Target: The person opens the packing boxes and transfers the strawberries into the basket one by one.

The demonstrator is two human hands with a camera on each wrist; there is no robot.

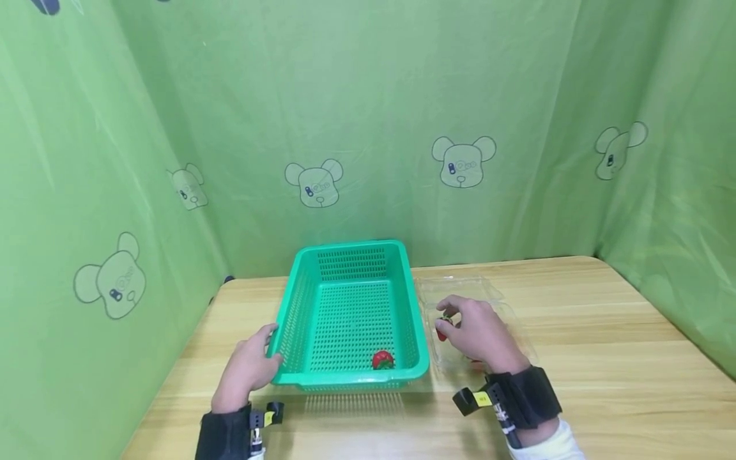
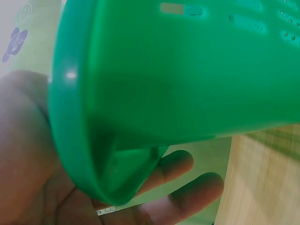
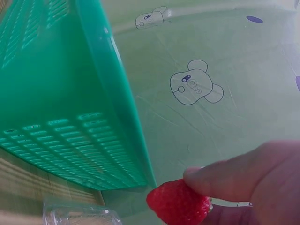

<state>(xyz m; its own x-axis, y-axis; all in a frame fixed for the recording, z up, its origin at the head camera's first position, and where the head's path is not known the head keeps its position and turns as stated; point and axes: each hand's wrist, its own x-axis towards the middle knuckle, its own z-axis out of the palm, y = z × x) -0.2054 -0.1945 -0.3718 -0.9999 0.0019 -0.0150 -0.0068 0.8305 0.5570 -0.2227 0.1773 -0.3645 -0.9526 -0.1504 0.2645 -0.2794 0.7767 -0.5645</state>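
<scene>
A green plastic basket (image 1: 352, 377) with perforated walls stands on the table, a red strawberry (image 1: 383, 360) in its near right part. At the near left corner, my left hand (image 1: 248, 365) grips the basket rim (image 2: 70, 108); two fingers show beyond the rim in the left wrist view. To the basket's right, my right hand (image 1: 480, 329) pinches another strawberry (image 3: 180, 204) between thumb and fingers, above an open clear plastic box (image 1: 517, 319). A bit of red (image 1: 477, 364) shows in the box, mostly hidden by the hand and wrist.
The wooden table (image 1: 604, 358) extends to the right of the box and along the front. A green curtain (image 1: 368, 115) with bear-head outlines encloses the back and both sides. The box's clear lid (image 1: 457, 289) lies folded back toward the curtain, beside the basket.
</scene>
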